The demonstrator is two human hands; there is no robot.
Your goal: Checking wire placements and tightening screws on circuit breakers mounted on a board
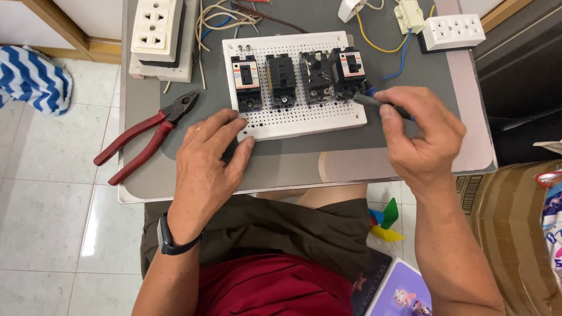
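A white perforated board (304, 117) lies on a grey mat and carries several black circuit breakers in a row (281, 79). My left hand (208, 161) rests flat on the mat, fingertips pressing the board's near left corner. My right hand (418, 134) grips a screwdriver (374, 100) with a dark shaft and blue handle. Its tip touches the lower end of the rightmost breaker (349, 71).
Red-handled pliers (146, 134) lie at the table's left. A white socket block (157, 29) sits at the back left, another socket strip (453, 30) at the back right, with loose wires (228, 20) between them. A cardboard box (509, 228) stands to the right.
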